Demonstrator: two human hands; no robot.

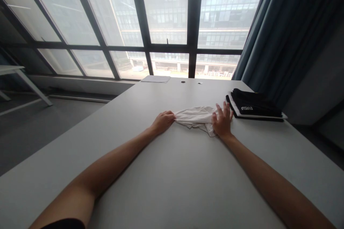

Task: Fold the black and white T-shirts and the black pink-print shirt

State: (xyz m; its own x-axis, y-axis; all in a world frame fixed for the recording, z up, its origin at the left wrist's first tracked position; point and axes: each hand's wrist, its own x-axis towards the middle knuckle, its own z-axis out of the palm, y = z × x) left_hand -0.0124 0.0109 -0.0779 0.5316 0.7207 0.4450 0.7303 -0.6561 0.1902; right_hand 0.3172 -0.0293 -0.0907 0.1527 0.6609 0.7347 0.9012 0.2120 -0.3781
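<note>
A crumpled piece of white cloth (pixel 196 115), perhaps a garment, lies on the white table (pixel 172 171) between my two hands. Its left end is bunched together and pinched in the closed fingers of my left hand (pixel 164 121). My right hand (pixel 223 121) rests on the cloth's right end, palm down, with the fingers spread apart. Part of that end is hidden under the right hand, and a loose edge hangs toward me beside the wrist. Folds run along the cloth's length.
Right of my right hand is a stack of folded black and white clothes (pixel 255 105), the top one black with white lettering. Papers (pixel 156 78) lie at the table's far left corner. Windows stand behind, and a blue curtain (pixel 271 43) hangs at the right.
</note>
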